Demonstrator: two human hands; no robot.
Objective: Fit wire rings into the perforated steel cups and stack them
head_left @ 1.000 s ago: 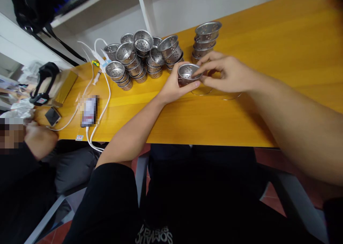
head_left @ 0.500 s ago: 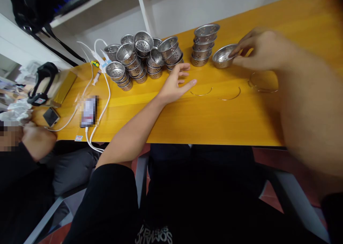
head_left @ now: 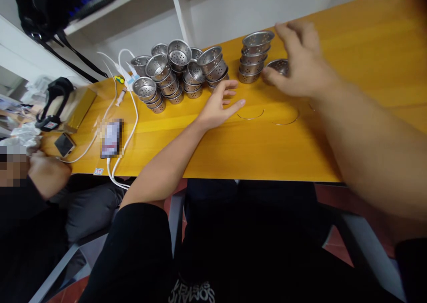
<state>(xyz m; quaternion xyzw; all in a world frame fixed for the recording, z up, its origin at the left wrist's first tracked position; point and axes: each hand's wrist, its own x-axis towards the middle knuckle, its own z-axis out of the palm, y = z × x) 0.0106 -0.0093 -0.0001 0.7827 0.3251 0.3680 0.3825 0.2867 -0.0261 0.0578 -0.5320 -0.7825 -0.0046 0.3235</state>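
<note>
- Two bare hands of the wearer were over the yellow table, neither seen gripping anything.
- Right hand: it was blurred, its fingers spread and stretched toward the far side of the table, the thumb held apart from them. Its grip looked released. The hand partly covered a single perforated metal cup; whether the thumb touched that cup could not be told.
- Single cup: it stood mouth up, just right of a stack of metal cups, with much of its near and right side hidden by the hand.
- Stack: four rims showed, one above another, the whole column standing roughly upright.
- Left hand: it was loosely open, palm turned toward the right, fingers slightly bent, holding nothing. It lay near the right end of a cluster of metal cups.
- Cluster: many cups were nested in short piles there, some tilted, beside the shelf wall.
- Thin wire arcs: one curved wire lay to the right of the left hand, and a second curved wire lay below the right hand.
- Farther left, a phone lay near white cables, and another person's arm rested at the table's edge.
</note>
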